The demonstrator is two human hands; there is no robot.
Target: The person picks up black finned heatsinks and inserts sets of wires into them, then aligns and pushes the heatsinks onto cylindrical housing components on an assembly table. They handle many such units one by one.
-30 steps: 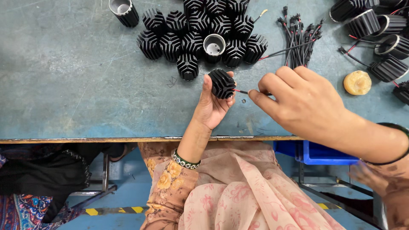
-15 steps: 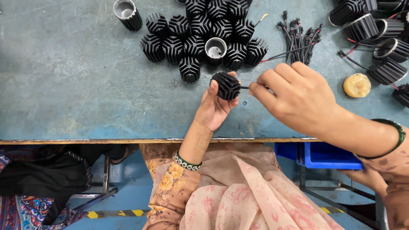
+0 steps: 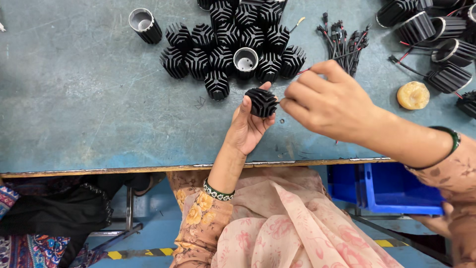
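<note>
Two hands meet above the grey-blue counter [image 3: 89,109]: the left hand [image 3: 248,124] pinches a black finned heat sink [image 3: 262,102] between thumb and fingertips, while the right hand [image 3: 329,101], fingers pressed together, touches its side. More finned heat sinks [image 3: 233,42] cluster just beyond.

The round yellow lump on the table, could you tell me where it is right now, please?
In the head view the round yellow lump lies on the blue-grey table at the right, beyond the right hand, just below the ribbed black housings with wires.
</note>
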